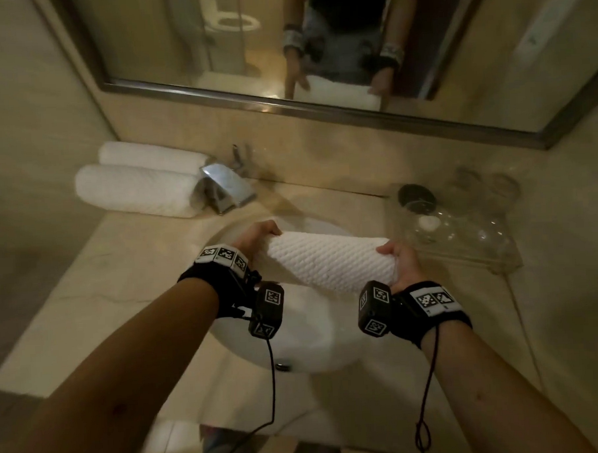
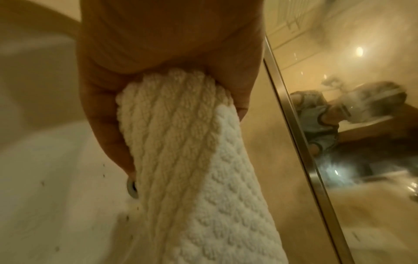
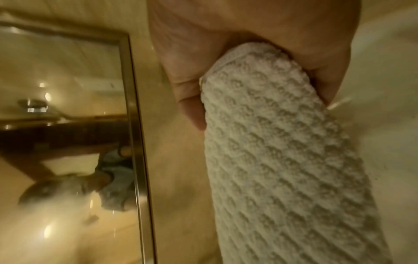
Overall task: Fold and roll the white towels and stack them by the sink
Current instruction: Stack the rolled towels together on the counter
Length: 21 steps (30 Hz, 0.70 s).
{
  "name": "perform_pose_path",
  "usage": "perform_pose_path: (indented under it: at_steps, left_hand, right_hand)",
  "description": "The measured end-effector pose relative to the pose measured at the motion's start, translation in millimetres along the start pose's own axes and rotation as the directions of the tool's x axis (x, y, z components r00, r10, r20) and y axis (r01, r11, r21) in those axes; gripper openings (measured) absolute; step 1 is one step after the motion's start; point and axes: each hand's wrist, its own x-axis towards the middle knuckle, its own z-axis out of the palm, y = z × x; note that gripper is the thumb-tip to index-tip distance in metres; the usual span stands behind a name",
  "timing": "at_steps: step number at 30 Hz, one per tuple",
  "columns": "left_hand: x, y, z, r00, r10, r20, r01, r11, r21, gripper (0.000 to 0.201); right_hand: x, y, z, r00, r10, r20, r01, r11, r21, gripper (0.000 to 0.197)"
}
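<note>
Rolled towel (image 1: 330,261), a waffle-textured white cylinder, is clamped endwise by both hands: left (image 1: 257,235), right (image 1: 402,260).

The beige stone surface (image 1: 129,288) holds a white sink (image 1: 306,342) set into it — behind-left of the sink lie two rolled towels (image 1: 135,192) side by side, touching, beside a chrome tap (image 1: 225,188) — and at right a clear tray (image 1: 462,239) with glasses.

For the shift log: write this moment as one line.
stage: carrying roll | left hand: grips rolled towel end | right hand: grips other end | position: above sink | placed: two rolled towels left of faucet
</note>
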Motion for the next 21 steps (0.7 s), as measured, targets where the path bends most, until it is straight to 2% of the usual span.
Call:
perform_pose_path:
  at_steps: [6,11,14,16,19,21]
  left_hand:
    - [-14,-6,-123,0.999,-0.011,-0.037,0.008,0.995,-0.095,0.025]
    - [-16,-3,-220,0.994,-0.023,-0.104,0.008,0.989,-0.145,0.022]
    - [-5,0,-268,0.983,-0.056,-0.176,0.022,0.982,-0.188,0.022]
    - [1,3,-294,0.974,-0.067,-0.217,0.016,0.974,-0.228,0.027]
    - [36,3,-334,0.941,-0.062,-0.332,-0.043,0.953,-0.300,0.062]
    - [55,3,-348,0.901,-0.078,-0.426,-0.084,0.934,-0.348,0.062]
  right_hand:
    - [-3,32,113,0.993,0.047,0.105,-0.036,0.994,-0.105,0.014]
    - [5,65,206,0.981,0.088,0.171,-0.062,0.986,-0.154,0.032]
    - [12,79,254,0.972,0.102,0.210,-0.072,0.987,-0.146,0.025]
    - [17,83,283,0.966,0.105,0.238,-0.070,0.986,-0.150,0.017]
    - [27,85,320,0.958,0.080,0.275,-0.039,0.988,-0.152,0.010]
    - [39,88,338,0.957,0.064,0.282,-0.021,0.988,-0.155,0.012]
